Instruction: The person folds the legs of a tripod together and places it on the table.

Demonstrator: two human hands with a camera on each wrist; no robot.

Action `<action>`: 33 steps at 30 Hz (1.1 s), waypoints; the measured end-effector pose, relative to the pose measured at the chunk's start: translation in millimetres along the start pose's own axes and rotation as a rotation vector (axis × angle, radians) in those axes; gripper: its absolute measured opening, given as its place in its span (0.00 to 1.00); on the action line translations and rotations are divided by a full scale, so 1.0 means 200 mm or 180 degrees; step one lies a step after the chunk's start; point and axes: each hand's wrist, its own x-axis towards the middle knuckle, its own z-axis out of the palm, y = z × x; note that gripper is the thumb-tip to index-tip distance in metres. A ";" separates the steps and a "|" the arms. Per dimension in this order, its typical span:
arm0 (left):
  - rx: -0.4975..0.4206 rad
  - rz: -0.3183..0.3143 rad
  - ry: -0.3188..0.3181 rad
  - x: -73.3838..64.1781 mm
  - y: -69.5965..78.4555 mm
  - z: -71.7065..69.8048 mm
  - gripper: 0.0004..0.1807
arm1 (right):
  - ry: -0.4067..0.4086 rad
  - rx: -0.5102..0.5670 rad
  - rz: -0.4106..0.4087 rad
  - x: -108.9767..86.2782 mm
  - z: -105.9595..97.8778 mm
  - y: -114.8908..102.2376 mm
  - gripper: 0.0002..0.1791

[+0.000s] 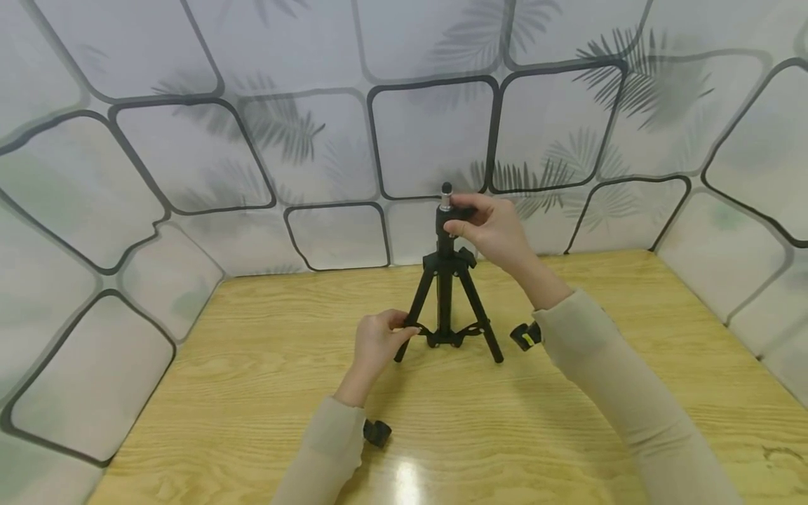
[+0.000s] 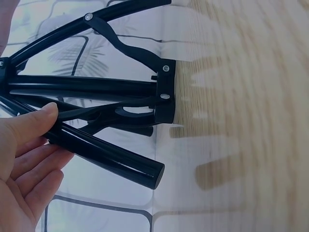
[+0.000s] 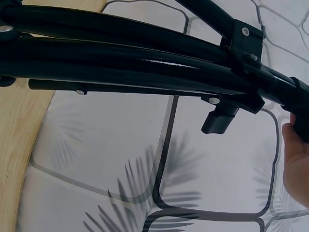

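A black tripod stand point(image 1: 445, 301) stands upright on the wooden table, its legs partly spread and a silver stud with a black tip point(image 1: 446, 196) on top. My left hand point(image 1: 377, 344) pinches one leg low down, beside the brace. In the left wrist view, the thumb of my left hand point(image 2: 29, 150) lies on that leg point(image 2: 111, 157), with the fingers beneath it. Up at the top collar, just below the stud, my right hand point(image 1: 495, 235) grips with thumb and fingers. The right wrist view shows the tripod's legs point(image 3: 135, 60) and only part of my right hand point(image 3: 297, 166).
The wooden table point(image 1: 265, 393) runs back to a patterned cloth wall point(image 1: 328, 154), which also rises on both sides. Small black devices sit by the sleeves, one near the left cuff point(image 1: 377, 433) and one near the right cuff point(image 1: 524, 337).
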 end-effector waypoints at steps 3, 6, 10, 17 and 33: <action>-0.0004 -0.0009 0.0029 0.00 0.00 0.00 0.12 | 0.0003 -0.0019 0.0011 0.00 0.00 0.00 0.23; -0.0003 -0.0033 0.0034 0.01 0.01 0.00 0.12 | -0.0008 -0.0022 0.0018 0.00 0.00 0.00 0.23; 0.0006 -0.0083 0.0033 0.01 0.01 0.00 0.12 | -0.0002 -0.0010 0.0020 0.00 0.00 0.00 0.23; -0.0007 -0.0127 0.0030 0.01 0.02 0.01 0.12 | -0.0019 0.0023 0.0055 0.00 0.00 0.01 0.24; -0.0112 -0.0127 0.0145 0.02 0.04 0.02 0.12 | -0.0003 0.0029 0.0053 0.00 0.00 0.01 0.24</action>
